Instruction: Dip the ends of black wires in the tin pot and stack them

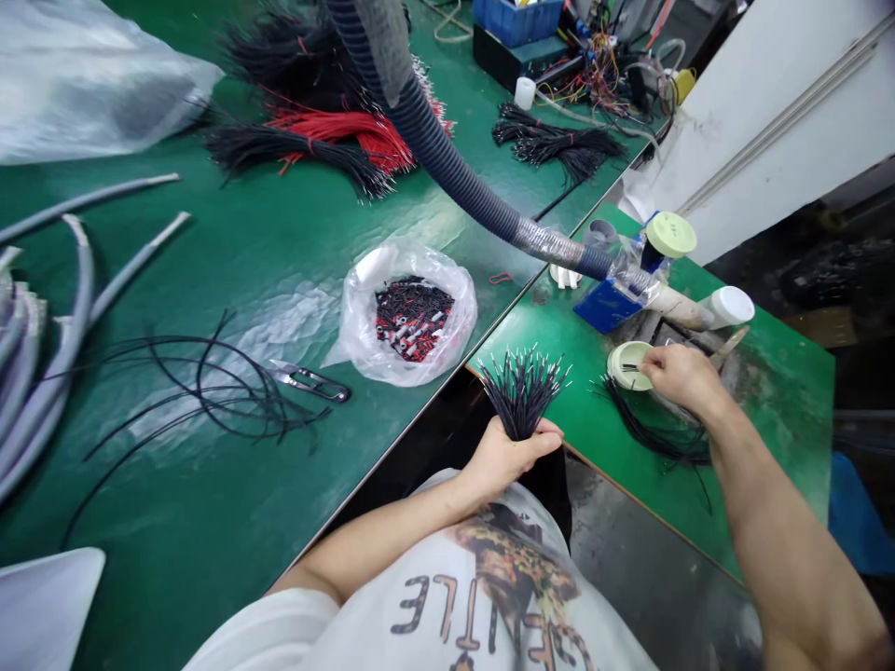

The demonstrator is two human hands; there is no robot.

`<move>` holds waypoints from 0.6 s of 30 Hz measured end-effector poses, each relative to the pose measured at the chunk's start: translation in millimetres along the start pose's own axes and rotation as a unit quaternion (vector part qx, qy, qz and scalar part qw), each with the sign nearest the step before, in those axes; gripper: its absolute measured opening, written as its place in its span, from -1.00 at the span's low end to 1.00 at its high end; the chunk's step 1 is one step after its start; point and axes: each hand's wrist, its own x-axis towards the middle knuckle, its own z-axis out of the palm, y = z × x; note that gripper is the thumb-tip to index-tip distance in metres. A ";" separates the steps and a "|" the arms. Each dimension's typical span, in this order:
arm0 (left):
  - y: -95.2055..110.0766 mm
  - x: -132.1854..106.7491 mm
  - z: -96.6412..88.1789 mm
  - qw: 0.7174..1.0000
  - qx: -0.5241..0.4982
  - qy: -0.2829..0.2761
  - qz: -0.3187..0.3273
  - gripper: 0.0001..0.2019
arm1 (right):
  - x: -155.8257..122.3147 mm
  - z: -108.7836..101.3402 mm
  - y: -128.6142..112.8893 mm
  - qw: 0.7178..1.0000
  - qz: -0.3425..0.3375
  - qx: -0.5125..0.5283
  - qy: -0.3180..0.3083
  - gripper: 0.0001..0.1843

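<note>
My left hand (504,457) is wrapped round a thick bundle of black wires (521,396), with their bare silvery tips fanned upward. On the right, my right hand (681,375) is closed in a pinch at the rim of a small pale tub (619,380). Short dark wire ends (631,367) reach from its fingertips into the tub. Loose black wires (640,431) lie on the green board just below that tub and partly under my right wrist.
A ribbed hose (447,168) arches over the table. Nearby are a plastic bag of small black and red pieces (412,312), thread snips (311,380), grey cables (76,308), red wires (350,130), a yellow-lidded container (669,235) and a white jar (731,306).
</note>
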 end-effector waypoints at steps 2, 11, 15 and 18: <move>1.3 0.6 -0.5 1.000 -0.002 0.000 0.000 -0.56 | -4.6 -6.6 4.4 1.000 0.000 0.013 0.000 -0.80; -2.5 6.7 -5.1 1.000 -0.012 0.004 -0.014 -0.57 | -10.1 -26.5 81.6 0.989 0.125 0.083 0.014 -0.73; 1.0 5.5 -4.7 1.000 -0.010 0.008 -0.013 -0.57 | 10.8 -10.0 106.4 0.985 0.146 0.094 0.000 -0.72; 2.7 4.8 -5.7 1.000 -0.013 0.023 -0.009 -0.56 | 24.8 0.4 112.7 0.985 0.151 0.081 -0.021 -0.73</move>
